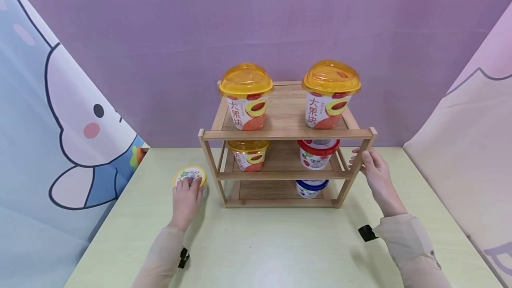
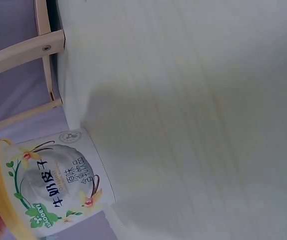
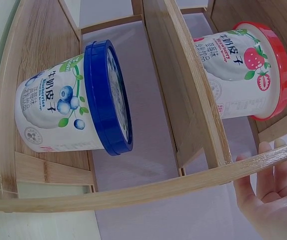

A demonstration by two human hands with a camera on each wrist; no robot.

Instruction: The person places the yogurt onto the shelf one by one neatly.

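At the left of the table, my left hand point(image 1: 186, 200) holds a white cup with a yellow lid point(image 2: 58, 182) from above, fingers at the lid. The cup's printed side faces the left wrist camera and its base is at the tabletop. My right hand point(image 1: 378, 180) grips the right front post of a three-tier wooden rack point(image 1: 286, 134), thumb in front and fingers behind. Beside that hand, on the middle tier, stands a strawberry cup with a red lid point(image 3: 236, 72). A blueberry cup with a blue lid point(image 3: 58, 105) stands on the bottom tier.
Two large yellow-domed fruit cups, one left point(image 1: 246, 97) and one right point(image 1: 331, 94), stand on the top tier. Another yellow-lidded fruit cup point(image 1: 249, 157) is on the middle tier's left. Behind the rack hangs a purple cloth point(image 1: 256, 21); printed cloths flank the pale table point(image 1: 256, 248).
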